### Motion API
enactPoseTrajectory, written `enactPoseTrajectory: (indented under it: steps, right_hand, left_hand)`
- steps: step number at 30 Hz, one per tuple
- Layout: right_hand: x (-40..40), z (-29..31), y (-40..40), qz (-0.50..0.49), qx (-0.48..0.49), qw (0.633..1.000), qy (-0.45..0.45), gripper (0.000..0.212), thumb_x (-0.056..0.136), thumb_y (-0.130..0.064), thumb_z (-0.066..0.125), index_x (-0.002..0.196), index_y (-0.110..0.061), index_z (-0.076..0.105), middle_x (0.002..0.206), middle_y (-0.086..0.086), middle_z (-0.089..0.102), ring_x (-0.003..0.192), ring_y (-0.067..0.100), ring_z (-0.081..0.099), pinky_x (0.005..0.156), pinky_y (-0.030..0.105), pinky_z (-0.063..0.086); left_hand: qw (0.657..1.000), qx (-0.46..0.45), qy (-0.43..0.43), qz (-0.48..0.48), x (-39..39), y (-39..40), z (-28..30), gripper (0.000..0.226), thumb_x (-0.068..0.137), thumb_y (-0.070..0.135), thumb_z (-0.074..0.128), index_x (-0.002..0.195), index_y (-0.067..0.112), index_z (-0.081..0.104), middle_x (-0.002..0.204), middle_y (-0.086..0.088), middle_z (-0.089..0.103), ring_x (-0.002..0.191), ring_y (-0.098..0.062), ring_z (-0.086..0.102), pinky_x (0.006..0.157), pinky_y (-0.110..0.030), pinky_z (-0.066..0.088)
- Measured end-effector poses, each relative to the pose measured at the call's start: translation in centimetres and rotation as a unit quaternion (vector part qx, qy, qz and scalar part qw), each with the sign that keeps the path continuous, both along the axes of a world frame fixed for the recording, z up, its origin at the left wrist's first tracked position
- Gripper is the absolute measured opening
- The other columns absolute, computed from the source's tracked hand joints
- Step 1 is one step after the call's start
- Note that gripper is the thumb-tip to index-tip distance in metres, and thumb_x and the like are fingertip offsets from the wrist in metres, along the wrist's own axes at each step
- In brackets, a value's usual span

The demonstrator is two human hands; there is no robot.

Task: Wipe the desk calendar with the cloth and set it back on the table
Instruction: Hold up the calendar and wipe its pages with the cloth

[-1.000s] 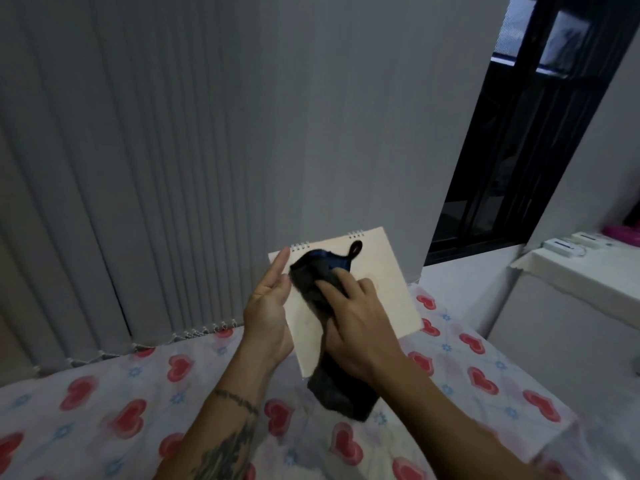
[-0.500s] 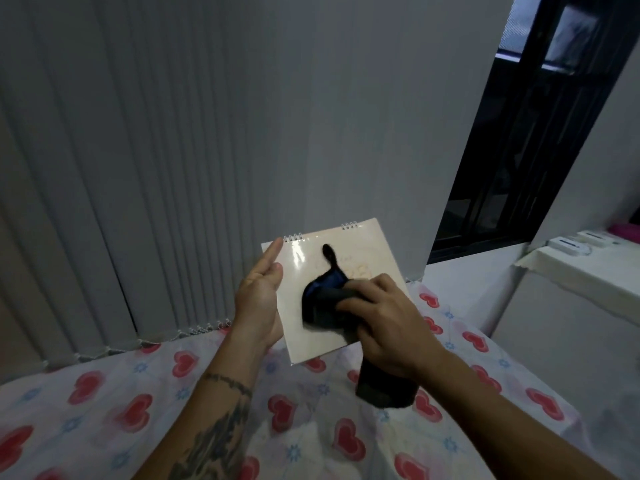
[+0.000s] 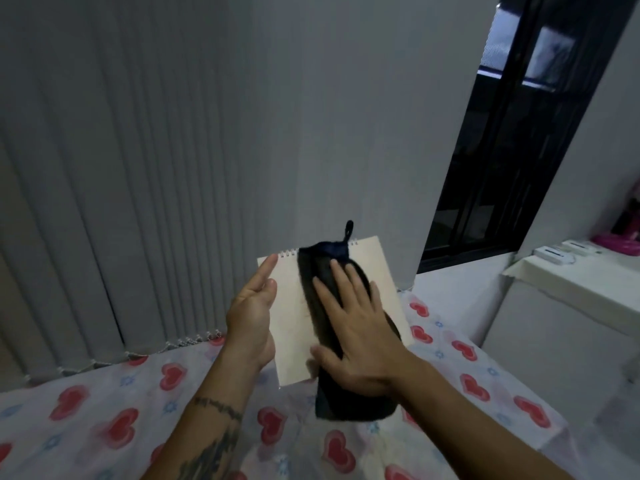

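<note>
A cream spiral-bound desk calendar point(image 3: 289, 306) is held up above the table, its plain side facing me. My left hand point(image 3: 251, 315) grips its left edge, thumb on the front. A dark cloth point(image 3: 311, 282) with a small hanging loop at the top lies flat down the middle of the calendar and hangs past its lower edge. My right hand point(image 3: 353, 327) presses the cloth against the calendar with fingers spread and thumb at the cloth's left side.
Below is a table under a white cloth with red hearts point(image 3: 104, 417). Grey vertical blinds point(image 3: 121, 185) hang behind. A dark window point(image 3: 512, 150) is at right. A white counter point(image 3: 571, 282) with small white devices stands at far right.
The cloth was bunched under my curled right hand; now it is spread long over the calendar, my right hand lies flat on it and has slid up toward the spiral.
</note>
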State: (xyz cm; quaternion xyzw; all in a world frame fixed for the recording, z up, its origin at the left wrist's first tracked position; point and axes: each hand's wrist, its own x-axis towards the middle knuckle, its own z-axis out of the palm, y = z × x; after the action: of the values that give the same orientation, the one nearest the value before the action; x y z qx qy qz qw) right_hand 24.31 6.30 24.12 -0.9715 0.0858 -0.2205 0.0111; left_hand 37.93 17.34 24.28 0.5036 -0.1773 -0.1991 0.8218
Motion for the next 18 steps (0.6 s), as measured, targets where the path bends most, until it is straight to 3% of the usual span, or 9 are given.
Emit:
enactPoseTrajectory:
  steps: [2,4,6,10,14,18]
  right_hand:
    - [-0.6,-0.7,0.1,0.04,-0.008,0.999,0.037,0.087,0.084,-0.05,0.04,0.155,-0.031,-0.006,0.163,0.0,-0.022,0.147,0.02,-0.027,0.117,0.058,-0.009]
    - [-1.0,-0.8,-0.1,0.049,-0.002,0.998,0.047,0.078,0.088,-0.039,0.04,0.156,-0.028,0.002,0.164,0.0,-0.018,0.147,0.019,-0.025,0.119,0.055,-0.008]
    - [-1.2,-0.5,-0.8,0.057,0.03,0.998,0.023,0.067,0.092,-0.03,0.039,0.154,-0.024,0.017,0.166,0.001,-0.004,0.15,0.018,-0.014,0.121,0.051,-0.003]
    - [-0.6,0.5,-1.2,0.041,0.03,0.998,-0.045,0.059,0.088,-0.019,0.048,0.146,-0.017,0.039,0.161,0.005,0.025,0.149,0.024,0.015,0.121,0.046,0.014]
    - [0.6,1.5,-0.8,0.012,0.053,0.993,-0.106,0.057,0.084,-0.015,0.052,0.141,-0.016,0.046,0.153,0.007,0.039,0.137,0.027,0.034,0.114,0.044,0.029]
    - [1.5,2.0,0.2,-0.041,0.1,0.981,-0.164,0.058,0.084,-0.012,0.052,0.141,-0.017,0.045,0.149,0.008,0.044,0.129,0.028,0.04,0.107,0.046,0.036]
  left_hand:
    - [1.0,-0.005,0.016,-0.011,0.6,0.4,0.0,0.042,0.103,0.011,0.044,0.112,0.041,0.072,0.146,0.007,0.051,0.143,-0.019,0.038,0.119,-0.042,0.027]
    - [0.998,-0.02,0.038,-0.039,0.7,0.4,-0.1,0.046,0.103,0.011,0.043,0.108,0.044,0.075,0.148,-0.003,0.052,0.138,-0.027,0.045,0.115,-0.053,0.034]
    - [0.997,-0.037,0.051,-0.053,0.7,0.4,-0.3,0.048,0.104,0.009,0.041,0.105,0.042,0.076,0.144,-0.008,0.055,0.131,-0.031,0.053,0.111,-0.055,0.04]
    - [0.999,-0.014,0.024,-0.027,0.3,0.2,0.0,0.048,0.103,0.01,0.043,0.107,0.045,0.075,0.145,-0.003,0.055,0.135,-0.029,0.048,0.115,-0.053,0.036]
    - [1.0,-0.008,-0.007,-0.015,-0.7,-0.2,0.2,0.044,0.102,0.006,0.043,0.112,0.037,0.074,0.137,0.002,0.062,0.129,-0.018,0.055,0.113,-0.044,0.04]
    - [1.0,-0.013,-0.023,-0.004,-1.7,-0.8,0.4,0.045,0.103,0.008,0.044,0.106,0.042,0.073,0.137,0.013,0.057,0.109,0.007,0.054,0.095,-0.018,0.044]
